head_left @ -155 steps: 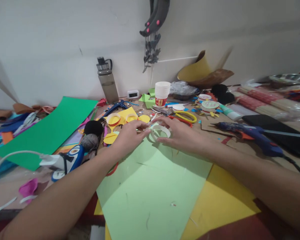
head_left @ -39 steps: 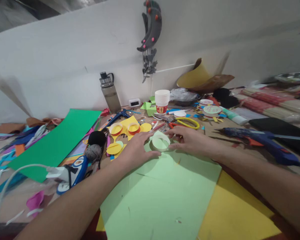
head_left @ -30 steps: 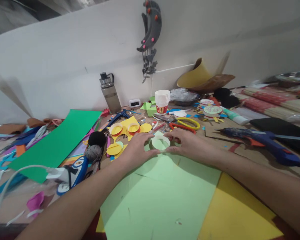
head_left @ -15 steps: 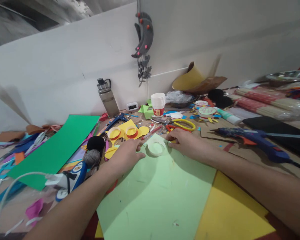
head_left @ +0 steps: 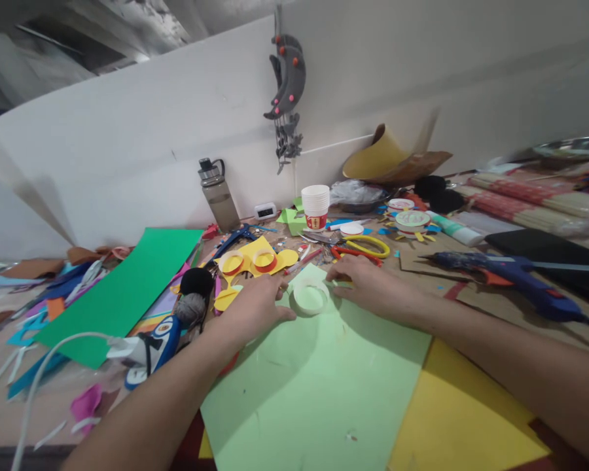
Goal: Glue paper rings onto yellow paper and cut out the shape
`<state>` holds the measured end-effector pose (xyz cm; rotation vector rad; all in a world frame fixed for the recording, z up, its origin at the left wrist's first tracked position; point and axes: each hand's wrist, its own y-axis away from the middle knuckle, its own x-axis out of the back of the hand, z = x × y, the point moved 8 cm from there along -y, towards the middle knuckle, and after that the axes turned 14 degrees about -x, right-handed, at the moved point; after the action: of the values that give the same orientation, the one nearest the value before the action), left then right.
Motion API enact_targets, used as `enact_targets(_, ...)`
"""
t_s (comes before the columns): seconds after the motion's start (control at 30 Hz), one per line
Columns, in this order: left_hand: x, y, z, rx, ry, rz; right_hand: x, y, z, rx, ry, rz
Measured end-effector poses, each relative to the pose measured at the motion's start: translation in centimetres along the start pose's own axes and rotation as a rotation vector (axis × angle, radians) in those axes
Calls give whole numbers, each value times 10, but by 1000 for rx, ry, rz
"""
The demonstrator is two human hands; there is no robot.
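A pale ring (head_left: 311, 311), like the cut rim of a paper cup, lies on light green paper (head_left: 319, 392) in front of me. To its left, my left hand (head_left: 258, 304) is closed, fingertips and thumb at the paper's edge beside the ring. My right hand (head_left: 368, 282) curls in from the other side, its fingers pinched on the light green paper at the ring's right. The paper between the fingertips is only partly visible. Just beyond my left hand sits a yellow paper cutout (head_left: 255, 255) carrying two short cup rings.
Scissors (head_left: 358, 247) with yellow-and-red handles lie behind my hands. Stacked paper cups (head_left: 315, 203) and a water bottle (head_left: 219, 196) stand near the wall. A glue gun (head_left: 515, 278) is at right, green card (head_left: 127, 288) at left, and yellow paper (head_left: 461, 405) under the light green sheet.
The whole view has shifted slightly, so everything appears a little further right and lower. Both hands stay at either side of the ring, their grip looking much the same.
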<state>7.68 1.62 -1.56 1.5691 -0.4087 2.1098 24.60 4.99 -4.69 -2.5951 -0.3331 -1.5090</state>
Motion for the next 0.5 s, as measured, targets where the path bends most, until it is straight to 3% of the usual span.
enact_targets(0.27,-1,2,-4,-3,9,-11,1,-1,-2,-79,-5,-24)
enact_targets(0.4,1,1,0,-96,131,-10,0,0,1,-78,-234,-72)
enact_targets(0.5,-2,-1,-8,-68,316,0,4,0,0,-59,-466,-92)
